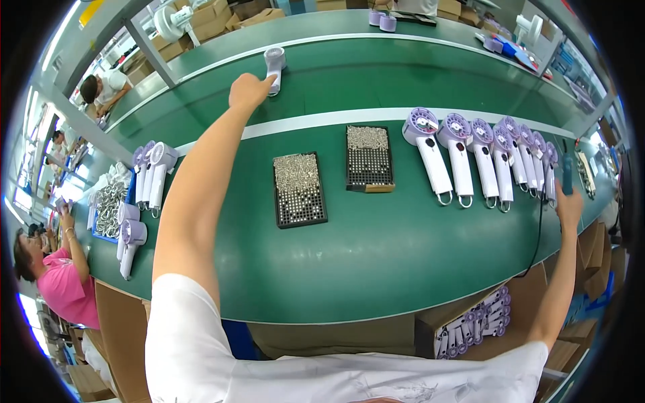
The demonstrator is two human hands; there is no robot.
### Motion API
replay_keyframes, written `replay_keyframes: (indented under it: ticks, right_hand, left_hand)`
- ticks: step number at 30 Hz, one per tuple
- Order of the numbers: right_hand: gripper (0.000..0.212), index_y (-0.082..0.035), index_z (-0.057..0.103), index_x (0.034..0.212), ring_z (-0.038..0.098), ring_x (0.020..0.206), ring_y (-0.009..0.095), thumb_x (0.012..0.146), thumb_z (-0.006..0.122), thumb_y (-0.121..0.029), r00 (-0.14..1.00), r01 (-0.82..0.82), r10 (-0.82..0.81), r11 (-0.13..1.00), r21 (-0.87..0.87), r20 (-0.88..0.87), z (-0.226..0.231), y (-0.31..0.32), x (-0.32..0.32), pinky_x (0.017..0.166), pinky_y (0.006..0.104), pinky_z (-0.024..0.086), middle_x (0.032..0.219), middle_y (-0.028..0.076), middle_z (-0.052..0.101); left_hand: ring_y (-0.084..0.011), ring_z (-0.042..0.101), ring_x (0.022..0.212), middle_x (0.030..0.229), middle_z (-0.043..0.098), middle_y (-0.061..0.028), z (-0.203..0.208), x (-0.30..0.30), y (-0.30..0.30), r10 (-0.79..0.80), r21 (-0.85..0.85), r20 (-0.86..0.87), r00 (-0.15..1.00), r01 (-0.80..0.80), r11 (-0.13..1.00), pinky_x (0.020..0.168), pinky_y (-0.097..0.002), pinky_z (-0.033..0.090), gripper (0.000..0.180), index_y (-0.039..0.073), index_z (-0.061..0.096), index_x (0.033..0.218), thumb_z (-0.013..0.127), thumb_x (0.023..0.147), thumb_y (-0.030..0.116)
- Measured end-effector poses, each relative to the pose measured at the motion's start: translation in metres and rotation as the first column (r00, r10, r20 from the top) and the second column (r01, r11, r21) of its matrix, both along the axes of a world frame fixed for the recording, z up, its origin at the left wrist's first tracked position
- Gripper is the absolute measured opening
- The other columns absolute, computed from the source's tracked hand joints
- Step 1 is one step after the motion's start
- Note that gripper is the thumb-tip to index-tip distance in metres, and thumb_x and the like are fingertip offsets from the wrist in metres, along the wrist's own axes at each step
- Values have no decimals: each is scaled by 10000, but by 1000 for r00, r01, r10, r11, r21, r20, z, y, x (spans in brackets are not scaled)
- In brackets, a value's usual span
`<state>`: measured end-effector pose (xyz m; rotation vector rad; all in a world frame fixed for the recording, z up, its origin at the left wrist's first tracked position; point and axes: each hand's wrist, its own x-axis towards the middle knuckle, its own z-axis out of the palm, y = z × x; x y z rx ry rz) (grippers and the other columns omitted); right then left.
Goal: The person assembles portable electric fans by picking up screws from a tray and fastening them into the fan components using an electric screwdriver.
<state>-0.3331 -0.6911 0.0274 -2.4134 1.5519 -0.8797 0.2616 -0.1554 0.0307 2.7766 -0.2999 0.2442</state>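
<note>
My left hand (250, 93) reaches far across the bench, its fingers closed at the handle of a white and lilac handheld fan (274, 62) over the green belt beyond the pale rail. Part of the grip is hidden behind the hand. At the far right, my right hand (570, 205) grips a dark teal electric screwdriver (568, 173), held upright with a black cord trailing down. Beside it stretches a row of handheld fans (459, 164) with wire loops at their handle ends. Two black perforated trays of small metal screws, one nearer (300, 189) and one farther (369, 158), lie between my arms.
More fans (158, 171) and a blue bin of metal loops (111, 208) sit at the left. A carton of fans (474, 322) stands below the bench's front edge. A person in pink (64, 289) works at far left, another (107, 91) beyond the metal post.
</note>
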Motion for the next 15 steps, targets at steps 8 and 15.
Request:
replay_keyframes:
  ticks: [8,15]
  right_hand:
    - [288,-3,691,1271,526,618,33,1000,673,-99,855,-334,412,902,-273,314,13,97,-85,573,210,416,903,6,690]
    - [360,142,520,1346,517,606,109,1072,460,-84,374,-680,705,650,-339,602,30,192,-37,629,263,453,835,82,603]
  left_hand:
    - [-371,684,1121,1197,718,-204,-19,51,-52,-40,-9,-174,984,39,999,950,-449,537,635,10,746,1120,673,859,584]
    - [-345,725,1009,1109,740,-199,-40,59,-37,-46,-341,-160,986,-12,940,834,-419,573,440,-20,711,1157,676,899,335]
